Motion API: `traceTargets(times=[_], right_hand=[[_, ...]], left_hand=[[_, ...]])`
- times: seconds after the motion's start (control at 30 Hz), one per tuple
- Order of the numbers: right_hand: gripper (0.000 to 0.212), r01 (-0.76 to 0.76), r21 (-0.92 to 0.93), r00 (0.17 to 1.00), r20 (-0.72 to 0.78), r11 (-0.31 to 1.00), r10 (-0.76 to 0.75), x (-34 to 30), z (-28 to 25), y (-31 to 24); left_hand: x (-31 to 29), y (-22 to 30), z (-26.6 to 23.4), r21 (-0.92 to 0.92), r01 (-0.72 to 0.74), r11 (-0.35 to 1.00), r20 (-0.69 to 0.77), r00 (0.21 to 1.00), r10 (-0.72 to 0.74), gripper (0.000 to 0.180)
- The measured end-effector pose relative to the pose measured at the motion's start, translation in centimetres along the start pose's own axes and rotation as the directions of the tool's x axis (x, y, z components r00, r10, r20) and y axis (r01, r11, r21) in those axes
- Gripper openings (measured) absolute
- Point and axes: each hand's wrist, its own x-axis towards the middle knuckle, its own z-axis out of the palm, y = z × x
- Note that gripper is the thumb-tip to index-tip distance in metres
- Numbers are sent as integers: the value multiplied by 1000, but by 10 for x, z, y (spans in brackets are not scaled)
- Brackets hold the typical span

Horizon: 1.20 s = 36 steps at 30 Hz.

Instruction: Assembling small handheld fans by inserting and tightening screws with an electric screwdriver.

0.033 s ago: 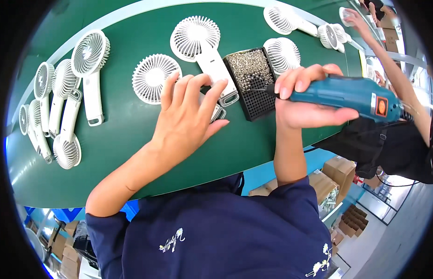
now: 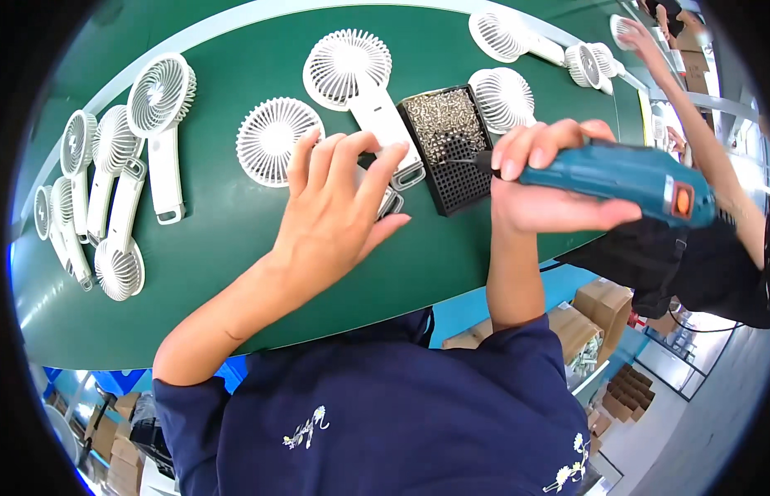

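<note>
My right hand (image 2: 534, 178) is wrapped around a teal electric screwdriver (image 2: 621, 178). Its thin bit points left over a black screw tray (image 2: 441, 188), where many small screws fill the far part and bare holes show in the near part. My left hand (image 2: 327, 198) bends over the handle of a white handheld fan (image 2: 277, 142), fingers curled on it and thumb on the near side. The fan's round head lies beyond my fingers, and most of its handle is hidden under the hand. Another white fan (image 2: 348, 66) lies just behind, its handle running toward the tray.
Several white fans (image 2: 157, 99) lie on the green table (image 2: 211, 264) at the left. More fans (image 2: 501, 95) lie behind and right of the tray. A co-worker's arm (image 2: 699, 124) reaches in at the far right. Cardboard boxes (image 2: 600, 306) stand below the table's right edge.
The screwdriver's rear end has dipped slightly toward me, while its bit stays over the tray. My left hand has barely shifted on the fan.
</note>
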Motion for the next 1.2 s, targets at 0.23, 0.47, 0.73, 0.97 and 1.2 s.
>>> traceTargets(times=[0.23,0.47,0.73,0.97,1.2], right_hand=[[95,-4,151,994,106,988,-12,1,32,-43],[79,-90,158,975,214,983,54,1,46,-47],[93,-137,256,988,104,957,114,-11,47,-42],[83,-142,223,969,230,964,90,-15,51,-33],[88,-68,91,960,278,994,41,-34,63,-15]], left_hand=[[14,13,7,-328,-31,944,-219,975,-44,33],[10,8,15,-494,-76,866,-233,971,-48,18],[-1,4,10,-505,-75,860,-218,975,-44,18],[-9,4,1,-398,-41,917,-107,994,-2,26],[-11,-7,3,-339,-53,939,-53,998,37,32]])
